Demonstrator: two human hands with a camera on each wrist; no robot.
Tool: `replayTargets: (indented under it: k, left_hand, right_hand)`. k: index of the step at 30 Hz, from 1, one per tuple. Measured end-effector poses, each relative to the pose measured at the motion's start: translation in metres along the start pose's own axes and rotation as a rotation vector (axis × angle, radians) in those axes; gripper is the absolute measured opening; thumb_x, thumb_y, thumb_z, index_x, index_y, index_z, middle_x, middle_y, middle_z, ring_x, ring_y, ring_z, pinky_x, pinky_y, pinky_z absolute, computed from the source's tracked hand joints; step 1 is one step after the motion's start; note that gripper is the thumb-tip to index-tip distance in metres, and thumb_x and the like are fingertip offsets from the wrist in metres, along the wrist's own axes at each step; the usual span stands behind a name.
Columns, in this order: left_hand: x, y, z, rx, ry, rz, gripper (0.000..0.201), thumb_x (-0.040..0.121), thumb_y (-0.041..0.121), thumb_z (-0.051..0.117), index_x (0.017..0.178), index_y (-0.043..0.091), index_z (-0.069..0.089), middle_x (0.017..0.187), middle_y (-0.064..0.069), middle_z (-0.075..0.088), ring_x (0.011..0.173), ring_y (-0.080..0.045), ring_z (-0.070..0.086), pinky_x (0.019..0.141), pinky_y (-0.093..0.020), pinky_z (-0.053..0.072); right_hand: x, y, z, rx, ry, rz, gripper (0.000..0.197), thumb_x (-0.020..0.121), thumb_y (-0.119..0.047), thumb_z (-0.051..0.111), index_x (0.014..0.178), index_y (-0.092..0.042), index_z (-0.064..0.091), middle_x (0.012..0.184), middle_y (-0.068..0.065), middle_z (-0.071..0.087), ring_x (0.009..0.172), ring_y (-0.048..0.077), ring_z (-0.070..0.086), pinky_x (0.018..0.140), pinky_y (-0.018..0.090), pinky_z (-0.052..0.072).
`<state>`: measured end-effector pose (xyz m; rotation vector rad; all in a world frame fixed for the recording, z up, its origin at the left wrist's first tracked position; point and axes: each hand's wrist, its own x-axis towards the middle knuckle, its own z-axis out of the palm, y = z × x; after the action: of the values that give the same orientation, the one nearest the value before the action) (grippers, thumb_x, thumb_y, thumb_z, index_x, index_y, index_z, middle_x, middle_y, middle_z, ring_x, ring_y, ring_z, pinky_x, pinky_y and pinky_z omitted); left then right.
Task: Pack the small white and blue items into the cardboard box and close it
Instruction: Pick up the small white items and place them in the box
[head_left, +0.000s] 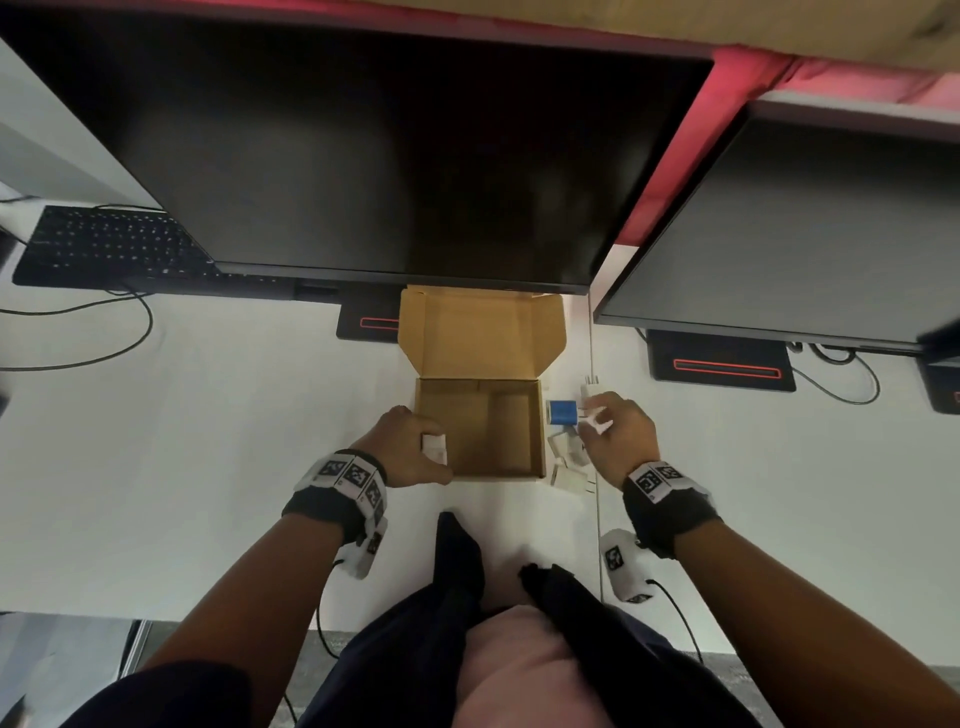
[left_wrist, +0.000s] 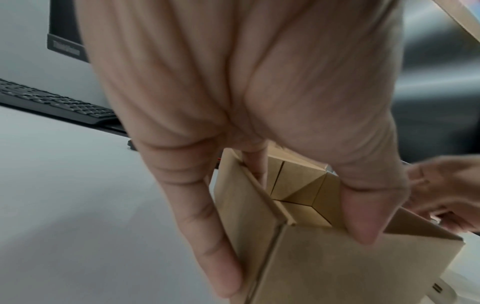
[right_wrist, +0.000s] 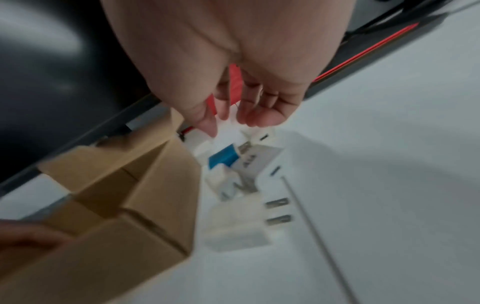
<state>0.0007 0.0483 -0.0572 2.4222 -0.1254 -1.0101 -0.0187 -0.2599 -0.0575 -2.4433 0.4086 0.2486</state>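
Note:
An open cardboard box (head_left: 480, 427) stands on the white desk with its lid (head_left: 480, 332) tilted back and nothing visible inside. My left hand (head_left: 415, 448) pinches the box (left_wrist: 324, 267) by its left wall near the front corner, thumb inside and fingers (left_wrist: 215, 246) outside. A small white piece (head_left: 435, 448) shows at that hand; I cannot tell what it is. Right of the box lie a blue adapter (head_left: 562, 411) (right_wrist: 223, 158) and several white plug adapters (head_left: 569, 462) (right_wrist: 239, 230). My right hand (head_left: 605, 422) (right_wrist: 228, 125) reaches down over them and pinches a white adapter (head_left: 597, 423).
A large dark monitor (head_left: 389, 156) overhangs the box lid, and a second monitor (head_left: 831, 234) is at the right. Their black stands (head_left: 369, 322) (head_left: 722, 364) sit behind. A black keyboard (head_left: 104, 244) and cables (head_left: 104, 338) lie far left. A desk seam (head_left: 597, 499) runs past the adapters.

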Motion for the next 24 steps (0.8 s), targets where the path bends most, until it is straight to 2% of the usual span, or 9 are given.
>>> replayTargets:
  k: [3,5,7,10,12,15,19,21,24]
  left_hand:
    - [-0.001,0.0,-0.003,-0.002,0.01,-0.018,0.082,0.04,0.068,0.068,0.108,0.023,0.072,0.108,-0.001,0.059,0.098,-0.02,0.061,0.086,-0.038,0.056]
    - [-0.003,0.002,-0.002,-0.004,0.005,-0.027,0.079,0.038,0.067,0.069,0.104,0.024,0.072,0.108,0.0,0.059,0.097,-0.02,0.061,0.084,-0.037,0.056]
    - [-0.004,0.004,-0.001,-0.006,-0.003,-0.039,0.078,0.038,0.066,0.071,0.106,0.027,0.069,0.111,0.0,0.055,0.1,-0.02,0.06,0.087,-0.038,0.056]
    - [-0.004,0.003,0.004,-0.03,-0.008,-0.059,0.078,0.043,0.06,0.077,0.113,0.028,0.064,0.117,-0.001,0.046,0.103,-0.02,0.055,0.094,-0.041,0.053]
    - [-0.003,0.001,0.008,-0.041,0.0,-0.055,0.071,0.049,0.054,0.083,0.112,0.029,0.063,0.117,0.0,0.044,0.103,-0.02,0.054,0.095,-0.042,0.053]
    - [-0.002,-0.002,0.01,-0.041,0.003,-0.045,0.066,0.053,0.051,0.085,0.112,0.031,0.062,0.117,0.001,0.042,0.104,-0.019,0.053,0.095,-0.041,0.053]
    - [0.0,-0.003,0.009,-0.034,-0.009,-0.038,0.067,0.053,0.051,0.086,0.112,0.031,0.062,0.119,0.0,0.041,0.103,-0.02,0.054,0.096,-0.04,0.053]
    - [0.002,-0.004,0.009,-0.024,-0.02,-0.036,0.068,0.055,0.051,0.086,0.115,0.03,0.061,0.12,-0.002,0.04,0.105,-0.022,0.053,0.097,-0.039,0.052]
    - [0.003,-0.005,0.009,-0.002,-0.026,-0.037,0.068,0.058,0.053,0.087,0.112,0.026,0.057,0.121,-0.003,0.036,0.103,-0.024,0.051,0.096,-0.039,0.051]
  right_hand:
    - [0.002,0.027,0.005,-0.19,-0.213,0.055,0.058,0.08,-0.025,0.077,0.131,-0.03,0.049,0.124,0.008,0.047,0.109,0.025,0.054,0.093,0.035,0.05]
    - [-0.002,0.04,0.013,-0.296,-0.311,0.004,0.067,0.079,-0.028,0.076,0.136,-0.035,0.042,0.129,0.008,0.043,0.117,0.029,0.052,0.099,0.042,0.05]
    - [-0.007,0.048,0.018,-0.295,-0.306,-0.014,0.065,0.08,-0.027,0.075,0.135,-0.035,0.04,0.129,0.007,0.043,0.116,0.03,0.053,0.098,0.044,0.052]
    - [-0.013,0.051,0.017,-0.209,-0.224,0.025,0.058,0.081,-0.028,0.076,0.129,-0.028,0.044,0.117,0.006,0.05,0.101,0.025,0.059,0.086,0.037,0.054]
    - [-0.015,0.048,0.011,-0.154,-0.171,0.027,0.055,0.08,-0.029,0.076,0.127,-0.024,0.046,0.112,0.006,0.053,0.094,0.021,0.057,0.078,0.032,0.048]
    - [-0.018,0.035,0.0,-0.024,-0.066,-0.067,0.056,0.08,-0.023,0.076,0.129,-0.02,0.05,0.11,0.007,0.051,0.09,0.019,0.054,0.075,0.027,0.042]
    - [-0.017,0.0,-0.005,0.114,0.003,-0.206,0.052,0.081,-0.01,0.072,0.129,-0.021,0.055,0.114,0.007,0.048,0.095,0.018,0.053,0.072,0.013,0.045]
    - [-0.016,-0.019,-0.001,0.153,-0.021,-0.252,0.052,0.081,-0.011,0.069,0.13,-0.022,0.057,0.114,0.007,0.047,0.097,0.019,0.054,0.081,0.022,0.051]
    - [-0.02,-0.05,0.008,0.113,-0.138,-0.342,0.047,0.082,-0.014,0.066,0.129,-0.016,0.062,0.106,0.003,0.045,0.094,0.016,0.052,0.088,0.028,0.048]
